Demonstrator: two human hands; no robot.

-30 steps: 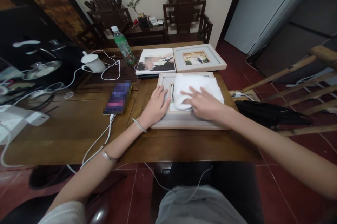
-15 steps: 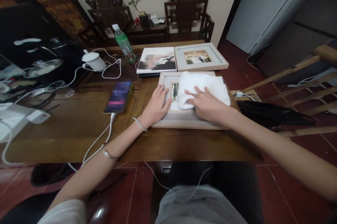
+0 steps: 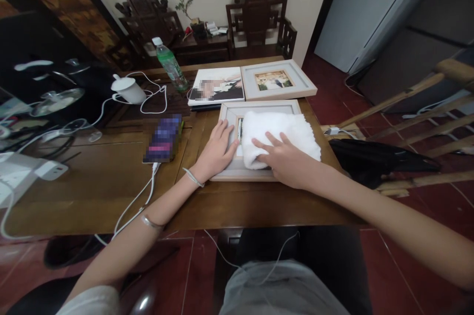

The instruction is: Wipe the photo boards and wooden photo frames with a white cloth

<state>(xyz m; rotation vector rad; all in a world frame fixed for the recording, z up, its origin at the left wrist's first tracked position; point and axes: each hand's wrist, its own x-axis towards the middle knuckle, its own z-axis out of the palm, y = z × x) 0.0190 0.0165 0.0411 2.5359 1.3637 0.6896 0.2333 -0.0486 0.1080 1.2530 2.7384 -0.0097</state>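
Left hand (image 3: pixel 217 149): flat, fingers spread, on picture frame (image 3: pixel 259 106), frame center | Right hand (image 3: pixel 283 159): flat, fingers spread, pressing white towel (image 3: pixel 292 127)

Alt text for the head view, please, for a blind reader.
The right hand presses a white towel onto a picture frame lying flat on a wooden table, while the left hand rests flat on the frame's left side.

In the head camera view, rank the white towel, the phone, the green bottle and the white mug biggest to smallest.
1. white towel
2. phone
3. green bottle and white mug look alike; both sit farther from the camera, so I won't rank them.
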